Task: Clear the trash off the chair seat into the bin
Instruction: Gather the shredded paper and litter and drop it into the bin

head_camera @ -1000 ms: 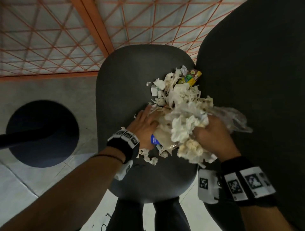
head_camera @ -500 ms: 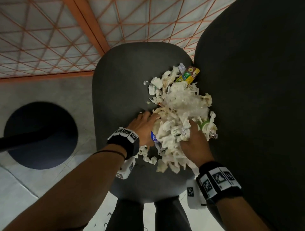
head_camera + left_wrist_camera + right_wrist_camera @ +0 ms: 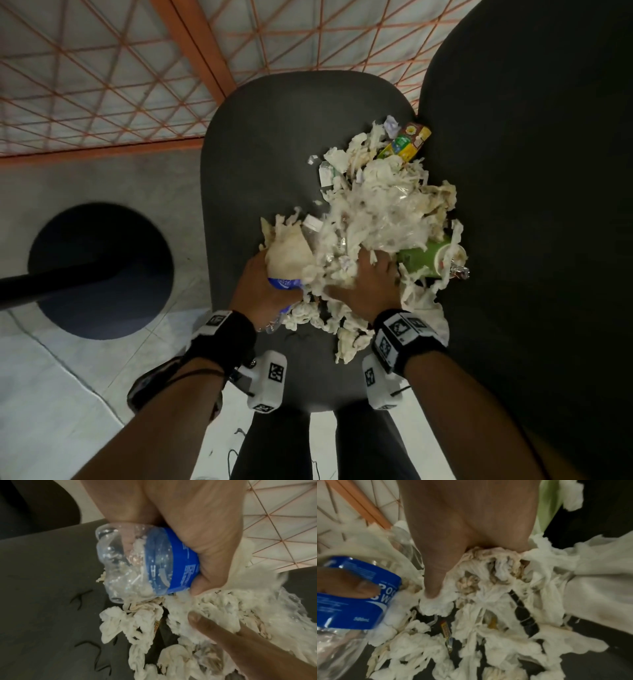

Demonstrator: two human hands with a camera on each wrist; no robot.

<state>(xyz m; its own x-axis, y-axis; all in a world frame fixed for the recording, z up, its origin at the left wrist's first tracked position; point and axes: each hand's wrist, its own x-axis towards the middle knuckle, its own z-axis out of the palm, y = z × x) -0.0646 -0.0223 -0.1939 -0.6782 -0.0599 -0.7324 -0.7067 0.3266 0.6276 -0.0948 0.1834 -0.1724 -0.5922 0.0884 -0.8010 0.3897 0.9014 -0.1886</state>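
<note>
A heap of crumpled white tissue [image 3: 376, 219] lies on the dark grey chair seat [image 3: 267, 154], mixed with a green paper cup [image 3: 424, 257] and a yellow-green juice carton [image 3: 407, 142]. My left hand [image 3: 270, 284] grips a clear plastic bottle [image 3: 145, 563] with a blue label, together with a wad of tissue, at the heap's near left. My right hand [image 3: 366, 284] sits just beside it, its fingers dug into and curled round a clump of tissue [image 3: 488, 574]. The bottle [image 3: 351, 601] also shows in the right wrist view, with the left thumb across its label.
A dark round shape [image 3: 99, 270] lies on the pale floor to the left, crossed by a black bar [image 3: 41, 287]. A large dark curved surface [image 3: 531, 205] stands hard against the seat's right side. An orange lattice [image 3: 102, 85] runs behind. My legs stand below the seat.
My right hand dropped its raised wad onto the heap and moved left beside the left hand. The left hand went from lying flat against the heap to gripping the bottle.
</note>
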